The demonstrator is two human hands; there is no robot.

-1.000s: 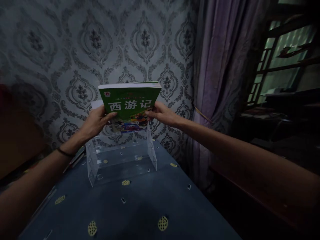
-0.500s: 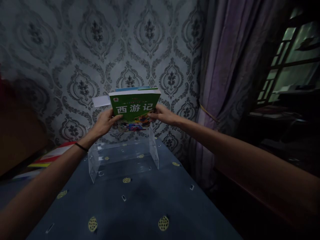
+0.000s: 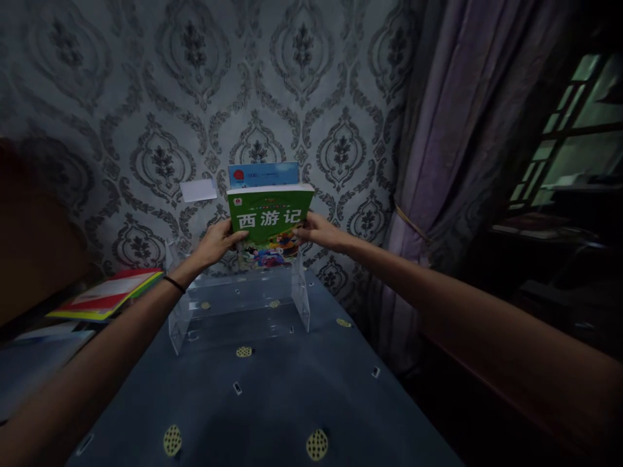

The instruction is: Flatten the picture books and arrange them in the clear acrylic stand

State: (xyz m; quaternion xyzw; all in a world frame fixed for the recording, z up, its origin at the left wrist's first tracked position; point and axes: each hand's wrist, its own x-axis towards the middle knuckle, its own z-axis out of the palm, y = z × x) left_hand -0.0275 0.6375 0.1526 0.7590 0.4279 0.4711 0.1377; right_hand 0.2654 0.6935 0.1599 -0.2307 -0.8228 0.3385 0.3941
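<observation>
We hold a green paperback book with white lettering and a colourful picture along its lower cover (image 3: 270, 219) in both hands, raised over the far part of a clear plastic tiered rack (image 3: 300, 295). Our left hand (image 3: 215, 243) is clamped on the book's left edge, thumb across the front cover; our right hand (image 3: 318, 232) grips the right edge in the same way. Just behind it, the top of a light-blue book (image 3: 272, 174) shows upright; its lower part is hidden, so we cannot tell what it rests on. To its left we see a white rectangular card or plate (image 3: 198, 190) in front of or on the grey patterned wall (image 3: 263, 78). The rack stands on a dark-blue tablecloth with yellow dotted ovals (image 3: 272, 402). Left of the rack lies a red, yellow and green flat stack (image 3: 111, 292); on the right hangs a purple tied curtain (image 3: 428, 155).
</observation>
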